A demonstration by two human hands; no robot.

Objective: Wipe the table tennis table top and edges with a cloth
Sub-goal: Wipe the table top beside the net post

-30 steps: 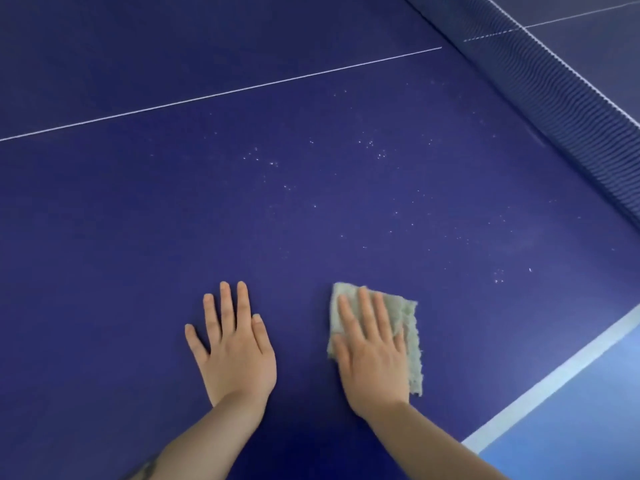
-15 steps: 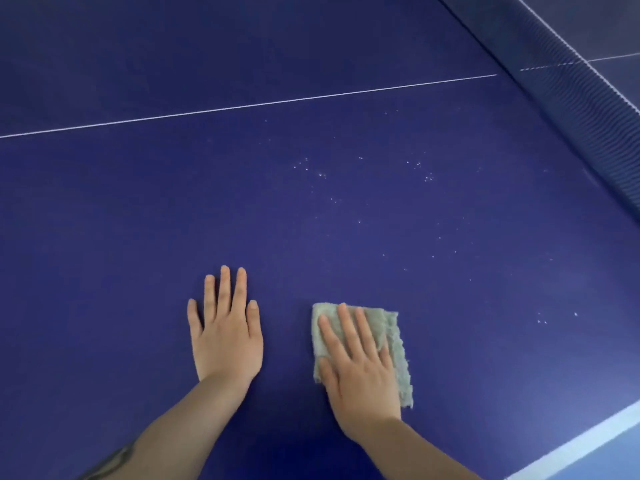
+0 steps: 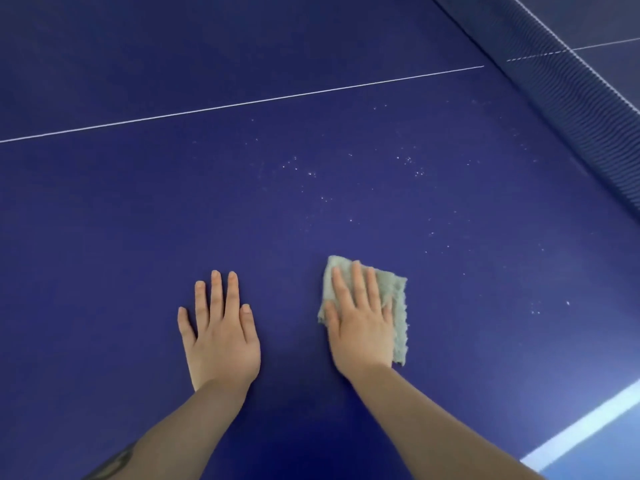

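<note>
The dark blue desk (image 3: 104,237) fills nearly all of the view. A thin white line (image 3: 242,103) runs across it from the left edge, rising toward the right until it meets the foot of the net.

On the left, the left hand (image 3: 220,336) lies flat on the bare desk, palm down. Its fingers are straight and close to each other, the thumb a little apart, and it holds nothing. A dark mark shows on the left forearm at the bottom edge of the picture, too cut off to make out.

Just beside it, to the right, the right hand (image 3: 362,323) presses flat on the cloth (image 3: 398,306). Its fingers are straight and slightly spread, not curled round the cloth. The cloth is pale grey-green and folded, and it lies flat on the desk under this hand; its far corner shows beyond the fingertips, and its frayed right edge shows beside the hand. The two hands are near but do not touch.

Beyond the hands and further to the right, many small white specks (image 3: 311,174) are scattered over the desk. In the upper right corner the dark net (image 3: 571,98) crosses the view diagonally. In the lower right corner a broad white stripe (image 3: 588,427) marks the desk edge, with a lighter blue floor (image 3: 609,462) past it.
</note>
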